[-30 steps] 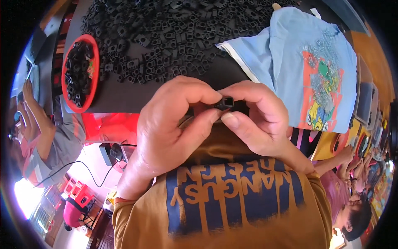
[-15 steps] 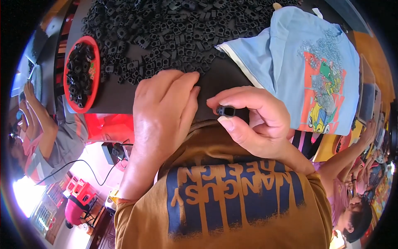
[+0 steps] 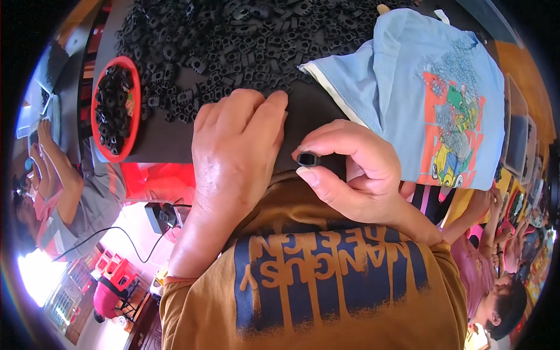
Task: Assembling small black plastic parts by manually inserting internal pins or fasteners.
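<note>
Between the thumb and forefinger of my right hand [image 3: 361, 169] sits a small black plastic part [image 3: 307, 158], its oval opening facing up. That hand is closed in a pinch above the near edge of the dark table [image 3: 309, 111]. My left hand [image 3: 236, 137] is back up and closed, with its fingers curled down at the near edge of a wide pile of small black plastic parts [image 3: 233, 52]. Its fingertips are hidden, so whatever they hold does not show. Several clear little pieces [image 3: 461, 70] are scattered on a light-blue T-shirt [image 3: 396, 87] to the right.
A red-rimmed oval bowl [image 3: 136, 111] full of black parts stands at the left. Red material [image 3: 157, 181] hangs below the table edge there. Other people sit on both sides; a person's arm [image 3: 58, 157] is at the left. Clear bins [image 3: 519, 140] stand at the far right.
My left hand has shifted slightly forward against the pile. The black part in my right hand has turned and moved slightly left, its opening now facing more upward.
</note>
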Demonstrator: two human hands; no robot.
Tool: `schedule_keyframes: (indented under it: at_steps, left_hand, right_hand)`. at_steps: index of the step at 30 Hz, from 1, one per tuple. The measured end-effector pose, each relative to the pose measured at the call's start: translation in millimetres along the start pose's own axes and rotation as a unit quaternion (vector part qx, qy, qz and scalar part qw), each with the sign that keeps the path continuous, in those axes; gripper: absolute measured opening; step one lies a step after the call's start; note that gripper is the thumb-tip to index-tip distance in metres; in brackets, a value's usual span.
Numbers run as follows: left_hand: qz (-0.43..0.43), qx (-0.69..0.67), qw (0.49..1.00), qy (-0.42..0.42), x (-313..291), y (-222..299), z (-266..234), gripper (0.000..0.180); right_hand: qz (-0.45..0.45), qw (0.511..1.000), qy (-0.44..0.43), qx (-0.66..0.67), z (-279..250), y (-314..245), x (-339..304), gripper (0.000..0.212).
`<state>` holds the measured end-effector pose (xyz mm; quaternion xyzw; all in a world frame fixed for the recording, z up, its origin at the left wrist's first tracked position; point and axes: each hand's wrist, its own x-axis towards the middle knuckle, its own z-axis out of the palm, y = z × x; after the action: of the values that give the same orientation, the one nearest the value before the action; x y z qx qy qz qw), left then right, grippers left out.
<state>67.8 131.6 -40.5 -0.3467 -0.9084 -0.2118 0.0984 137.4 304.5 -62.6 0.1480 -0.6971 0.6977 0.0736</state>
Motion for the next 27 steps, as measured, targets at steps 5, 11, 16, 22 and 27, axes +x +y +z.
schedule_keyframes:
  at_steps: [5,11,16,22,27]
  left_hand:
    - [0.044,-0.005,0.999,-0.008,3,0,-1,0.027]
    - [0.032,-0.011,0.999,-0.023,3,3,0,0.021]
    - [0.016,-0.006,1.0,-0.018,8,2,2,0.021]
    - [0.016,0.005,1.0,0.016,6,-1,4,0.017]
    - [-0.093,-0.174,0.98,0.036,0,3,-6,0.02]
  right_hand:
    - [0.009,1.0,0.002,0.0,-1,-1,-1,0.027]
    - [0.008,1.0,-0.007,-0.002,-3,-1,-2,0.027]
    - [0.005,1.0,-0.011,-0.004,-4,1,-2,0.027]
    - [0.009,1.0,-0.003,0.004,-3,0,-4,0.027]
    - [0.01,1.0,-0.006,0.006,-5,-1,-3,0.026]
